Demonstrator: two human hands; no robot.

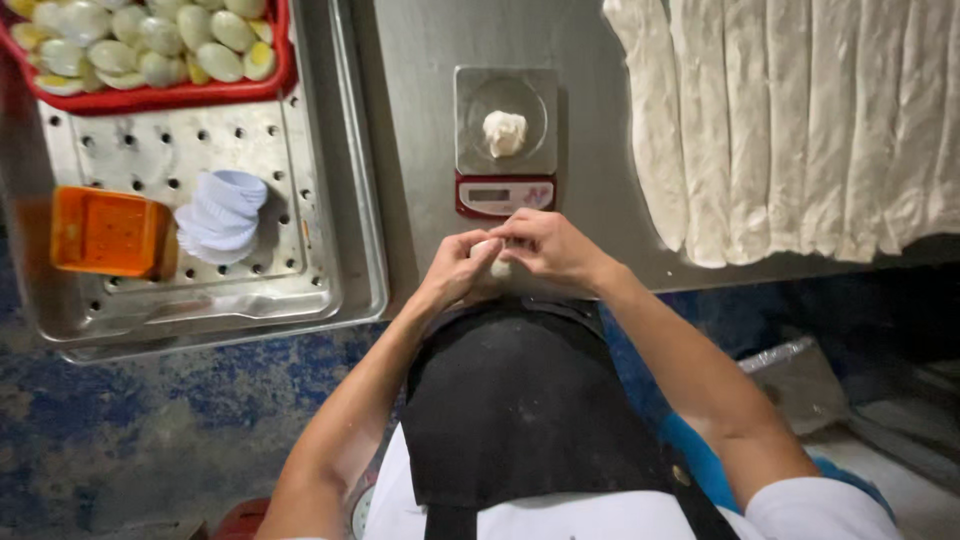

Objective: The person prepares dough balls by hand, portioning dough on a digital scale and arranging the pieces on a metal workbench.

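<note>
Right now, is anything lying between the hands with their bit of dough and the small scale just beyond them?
Nothing visible does. The left hand and right hand pinch a small dough piece at the table edge. The scale, already carrying a dough lump, sits directly beyond, with only bare steel between.

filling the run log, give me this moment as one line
left hand + right hand: pinching dough piece | scale: dough lump on pan

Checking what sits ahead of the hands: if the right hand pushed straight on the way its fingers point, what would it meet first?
The right hand points leftward at the small white dough piece and the left hand touching it; it would meet those first.
</note>
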